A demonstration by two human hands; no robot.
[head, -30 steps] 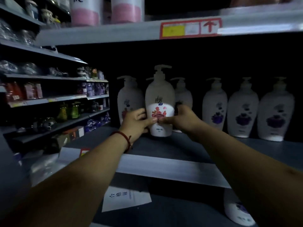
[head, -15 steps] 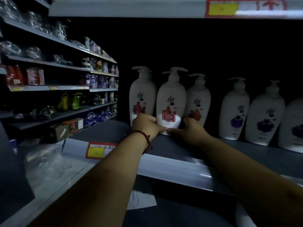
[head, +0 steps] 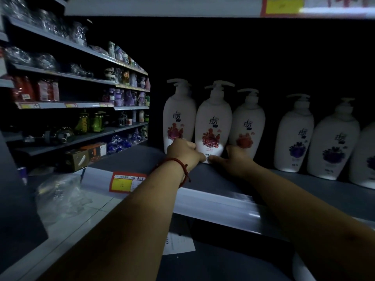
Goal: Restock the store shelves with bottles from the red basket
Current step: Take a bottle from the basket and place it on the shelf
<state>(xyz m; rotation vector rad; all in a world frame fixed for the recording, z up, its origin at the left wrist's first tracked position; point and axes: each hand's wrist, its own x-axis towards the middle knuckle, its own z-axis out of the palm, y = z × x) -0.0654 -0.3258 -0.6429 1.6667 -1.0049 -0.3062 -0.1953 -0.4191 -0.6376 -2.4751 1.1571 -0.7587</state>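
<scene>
A white pump bottle with a red flower label (head: 213, 122) stands upright on the dark shelf (head: 316, 189), between two like bottles (head: 178, 114) (head: 248, 126). My left hand (head: 183, 152), a red cord on its wrist, holds the bottle's lower left side. My right hand (head: 233, 159) holds its lower right side, thumb at the base. The red basket is out of view.
Three white pump bottles with purple labels (head: 294, 136) stand further right on the same shelf. A red and yellow price tag (head: 125, 181) sits on the shelf's front rail. Side shelves at the left (head: 81, 106) carry assorted goods. A lower shelf holds a paper sheet (head: 178, 243).
The bottle went from raised in front of the row to standing on the shelf between its neighbours. Both hands slid down to its base. The view moved closer.
</scene>
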